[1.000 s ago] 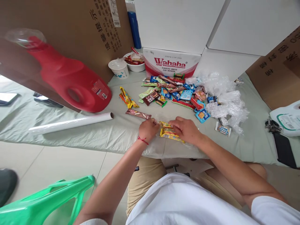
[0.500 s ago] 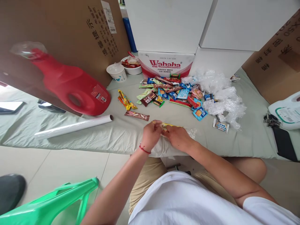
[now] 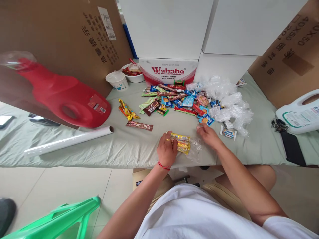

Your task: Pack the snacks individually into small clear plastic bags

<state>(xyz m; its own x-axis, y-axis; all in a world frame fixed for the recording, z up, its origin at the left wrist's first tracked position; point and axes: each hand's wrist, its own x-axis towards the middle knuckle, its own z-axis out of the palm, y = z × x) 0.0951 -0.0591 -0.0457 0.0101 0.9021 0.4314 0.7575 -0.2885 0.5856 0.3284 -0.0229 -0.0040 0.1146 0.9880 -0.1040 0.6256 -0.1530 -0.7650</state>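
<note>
My left hand (image 3: 166, 151), with a red cord on its wrist, is closed round the left end of a bundle of yellow snack packets (image 3: 183, 142). Clear plastic film (image 3: 196, 151) trails from the bundle's right end onto the cloth. To the right, my right hand (image 3: 210, 135) is apart from the bundle, fingers loosely stretched and nothing visible in them. Just beyond its fingertips lies a blue snack packet (image 3: 206, 119). A brown wrapped bar (image 3: 139, 125) and a few yellow packets (image 3: 129, 110) lie to the left.
Behind are a pile of mixed snacks (image 3: 171, 96), crumpled clear plastic (image 3: 231, 99) and a Wahaha carton (image 3: 169, 71). A film roll (image 3: 69, 141), red jug (image 3: 72, 96) and paper cup (image 3: 117, 81) stand left; a white bottle (image 3: 300, 113) and black phone (image 3: 292, 147) are right.
My right hand has let go of the yellow bundle and moved right and away from me. The bundle now shows more fully, with my left hand still on it.
</note>
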